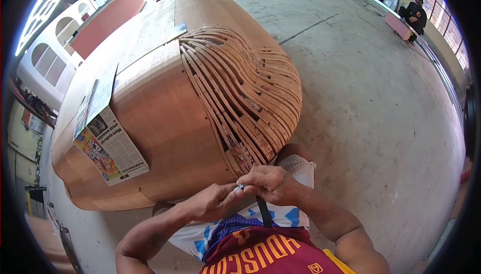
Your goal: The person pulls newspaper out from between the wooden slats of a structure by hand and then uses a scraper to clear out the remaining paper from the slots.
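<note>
My left hand (213, 201) and my right hand (270, 183) meet in front of my lap. Fingers of both are pinched together around a small grey-white piece (240, 187), mostly covered, so its kind does not show. Just beyond them rises a large curved wooden form (160, 118) covered in thin plywood. Its near right corner is made of bent wooden strips (235, 93) with dark gaps, and some printed paper shows in the lower gaps. A dark strap (263, 211) hangs below my right hand.
A newspaper sheet (117, 149) lies over the form's left side. A small flat board (170, 33) rests on top. White arched shelving (47, 63) and a pink-sided counter (110, 23) stand behind. A person (415, 16) sits far right on the concrete floor (371, 123) beside a pink box (397, 26).
</note>
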Demonstrator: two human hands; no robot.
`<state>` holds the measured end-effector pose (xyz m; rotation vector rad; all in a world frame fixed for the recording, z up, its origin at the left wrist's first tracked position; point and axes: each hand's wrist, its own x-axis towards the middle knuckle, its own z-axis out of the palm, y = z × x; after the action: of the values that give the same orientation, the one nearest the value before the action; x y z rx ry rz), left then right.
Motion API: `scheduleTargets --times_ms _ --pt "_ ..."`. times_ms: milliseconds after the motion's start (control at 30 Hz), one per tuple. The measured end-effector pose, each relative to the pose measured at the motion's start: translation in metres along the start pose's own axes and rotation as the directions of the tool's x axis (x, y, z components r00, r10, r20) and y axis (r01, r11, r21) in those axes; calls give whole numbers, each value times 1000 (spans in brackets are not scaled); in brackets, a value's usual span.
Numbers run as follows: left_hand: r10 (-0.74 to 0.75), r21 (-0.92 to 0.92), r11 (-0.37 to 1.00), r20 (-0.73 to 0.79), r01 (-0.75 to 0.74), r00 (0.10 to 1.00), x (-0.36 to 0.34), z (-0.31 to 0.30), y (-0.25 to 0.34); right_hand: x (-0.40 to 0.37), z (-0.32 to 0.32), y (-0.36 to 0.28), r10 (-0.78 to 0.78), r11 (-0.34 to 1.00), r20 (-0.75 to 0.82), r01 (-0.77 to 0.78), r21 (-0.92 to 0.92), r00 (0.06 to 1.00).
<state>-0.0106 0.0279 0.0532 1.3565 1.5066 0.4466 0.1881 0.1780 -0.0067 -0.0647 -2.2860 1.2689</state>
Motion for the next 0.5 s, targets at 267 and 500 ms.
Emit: scheduleTargets --times_ms 267,500 --pt "-31 -19 999 -10 31 999 30 -47 -6 33 -11 -10 -52 866 -81 4 -501 995" --pt "-206 -245 956 -164 163 965 27 -32 1 36 -2 8 -281 831 -218 123 -543 935"
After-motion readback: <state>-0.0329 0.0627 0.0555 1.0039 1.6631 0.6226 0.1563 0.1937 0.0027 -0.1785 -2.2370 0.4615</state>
